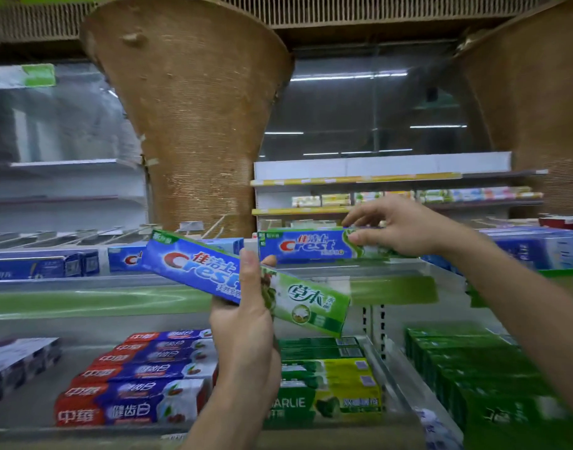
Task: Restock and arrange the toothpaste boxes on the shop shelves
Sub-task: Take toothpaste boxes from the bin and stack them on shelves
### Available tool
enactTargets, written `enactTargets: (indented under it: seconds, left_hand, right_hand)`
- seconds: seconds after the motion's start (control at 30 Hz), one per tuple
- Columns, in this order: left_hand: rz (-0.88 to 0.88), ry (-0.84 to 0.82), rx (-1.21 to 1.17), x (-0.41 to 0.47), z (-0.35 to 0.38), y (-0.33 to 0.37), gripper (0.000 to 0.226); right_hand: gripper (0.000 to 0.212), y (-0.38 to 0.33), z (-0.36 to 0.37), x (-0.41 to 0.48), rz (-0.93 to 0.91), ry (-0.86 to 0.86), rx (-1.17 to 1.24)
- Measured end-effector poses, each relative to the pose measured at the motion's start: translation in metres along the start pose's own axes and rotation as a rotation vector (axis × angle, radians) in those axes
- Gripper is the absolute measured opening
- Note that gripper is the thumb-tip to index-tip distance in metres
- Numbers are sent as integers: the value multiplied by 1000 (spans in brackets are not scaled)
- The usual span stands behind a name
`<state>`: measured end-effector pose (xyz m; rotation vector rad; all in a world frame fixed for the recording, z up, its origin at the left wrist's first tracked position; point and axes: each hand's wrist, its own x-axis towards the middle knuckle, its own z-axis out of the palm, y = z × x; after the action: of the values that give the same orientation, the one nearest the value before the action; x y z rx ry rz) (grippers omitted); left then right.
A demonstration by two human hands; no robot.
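Head view: left hand [246, 319] is gripping a tilted Crest box [194, 267] at centre frame; right hand [405, 228] is pinching the end of a second Crest box [307, 246] on the upper shelf [376, 269], centre right. Red-and-blue boxes [132, 401] are lying lower left, green boxes [473, 368] lower right.

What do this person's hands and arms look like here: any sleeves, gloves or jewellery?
The left hand and right hand are bare, with no gloves; no ring, watch or bracelet shows. The left forearm and right forearm are uncovered as far as the frame edge, so no sleeve is in view.
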<state>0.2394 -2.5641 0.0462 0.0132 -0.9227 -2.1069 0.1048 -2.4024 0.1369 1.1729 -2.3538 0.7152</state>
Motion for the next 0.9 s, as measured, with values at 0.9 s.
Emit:
enactTargets:
  seconds: [0.9]
  left_hand:
    - [-184,-236,-89,25,64,-7,47]
  right_hand:
    - [38,-39,-12,-24,-130,34,217]
